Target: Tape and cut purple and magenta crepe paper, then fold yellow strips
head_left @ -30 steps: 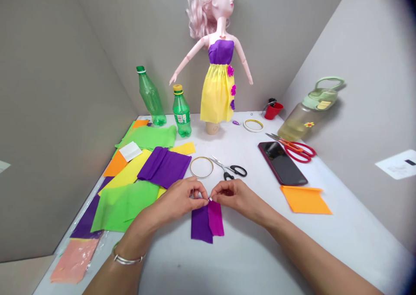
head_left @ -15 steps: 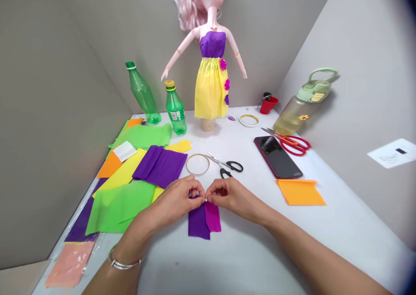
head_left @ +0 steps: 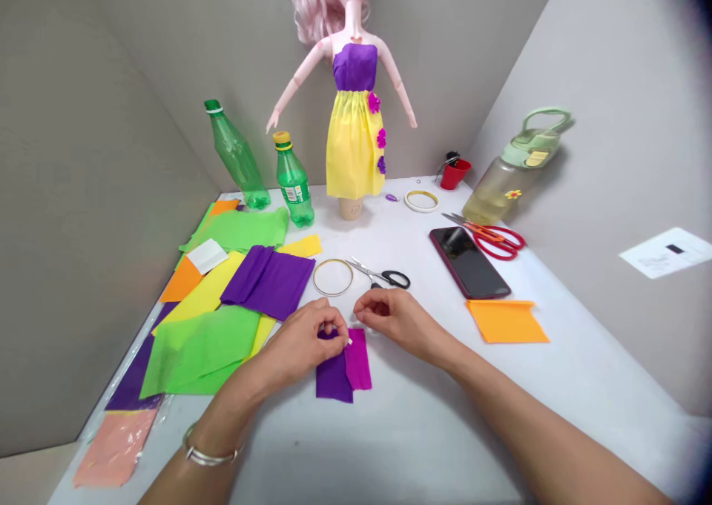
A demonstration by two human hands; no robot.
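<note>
My left hand (head_left: 311, 338) pinches a tiny white piece (head_left: 350, 341), perhaps a bit of tape, between thumb and forefinger. Directly under those fingertips lie a purple crepe paper strip (head_left: 334, 383) and a smaller magenta crepe paper strip (head_left: 359, 364), side by side on the table. My right hand (head_left: 392, 316) hovers to the right of them, thumb and forefinger pressed together; whatever may be between them is too small to make out. Beyond the hands sit a thin ring-shaped roll (head_left: 316, 285), likely tape, and scissors with black handles (head_left: 396, 278), partly covered by my right hand.
Green, yellow, purple and orange paper sheets (head_left: 205, 349) spread over the left side. A doll (head_left: 356, 142) in a purple and yellow dress stands behind, beside green bottles (head_left: 294, 186). On the right are a phone (head_left: 470, 262), red-handled scissors (head_left: 495, 242), orange paper (head_left: 507, 322) and a water bottle (head_left: 500, 186).
My hands' fingertips met over the strips before; now my right hand has drawn away to the right and slightly up. The white piece stays at my left fingertips. The whole view has shifted slightly.
</note>
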